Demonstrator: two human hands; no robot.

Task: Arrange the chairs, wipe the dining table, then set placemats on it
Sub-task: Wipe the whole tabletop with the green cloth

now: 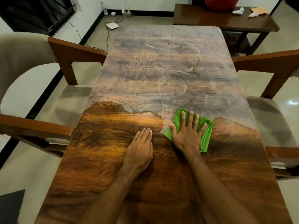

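Observation:
A long wooden dining table (pixel 161 70) fills the middle of the view; its far part looks dusty and streaked, its near part dark and glossy. A folded green cloth (pixel 206 136) lies on the table right of centre. My right hand (pixel 186 133) presses flat on the cloth with spread, straight fingers. My left hand (pixel 140 151) rests flat on the bare wood just left of it, fingers together. A beige cushioned chair with wooden arms (pixel 76 50) stands at the table's left side, and another chair (pixel 268 62) at the right side.
A dark wooden side table (pixel 226 21) stands past the far end, holding a red object (pixel 221 3), a white device (pixel 238 10) and an orange cloth (pixel 258 11). A white router (pixel 112 25) with cables lies on the tiled floor at the far left.

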